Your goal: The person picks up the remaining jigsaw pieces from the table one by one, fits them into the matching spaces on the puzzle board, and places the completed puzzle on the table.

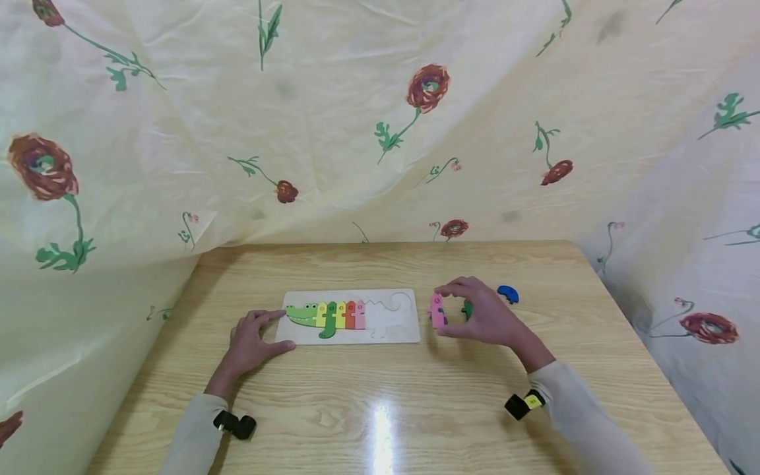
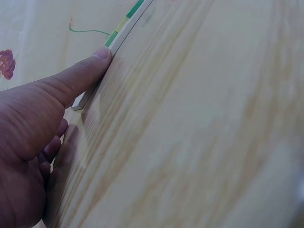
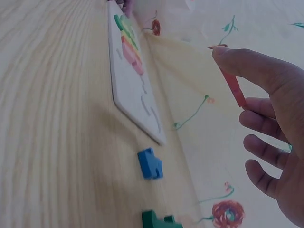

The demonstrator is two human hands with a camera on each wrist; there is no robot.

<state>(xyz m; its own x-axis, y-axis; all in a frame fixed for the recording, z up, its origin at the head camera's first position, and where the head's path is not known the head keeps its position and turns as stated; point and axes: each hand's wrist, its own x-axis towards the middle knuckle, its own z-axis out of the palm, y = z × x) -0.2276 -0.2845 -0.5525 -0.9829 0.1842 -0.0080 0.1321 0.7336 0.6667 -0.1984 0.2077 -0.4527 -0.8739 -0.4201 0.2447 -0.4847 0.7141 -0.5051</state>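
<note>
My right hand pinches a pink puzzle piece between thumb and fingertips, raised above the table to the right of the board. In the right wrist view the piece appears edge-on and reddish. A pale puzzle board lies flat, with a green crocodile head and several coloured body pieces filling its left part; its right part shows a printed tail outline. My left hand rests at the board's left end, its straight thumb touching the front edge and the index fingertip near the crocodile's snout.
Below the pink piece a blue puzzle piece lies on the table. A green piece is partly hidden by my right hand. Another blue piece lies farther right. Flowered cloth hangs behind the wooden table.
</note>
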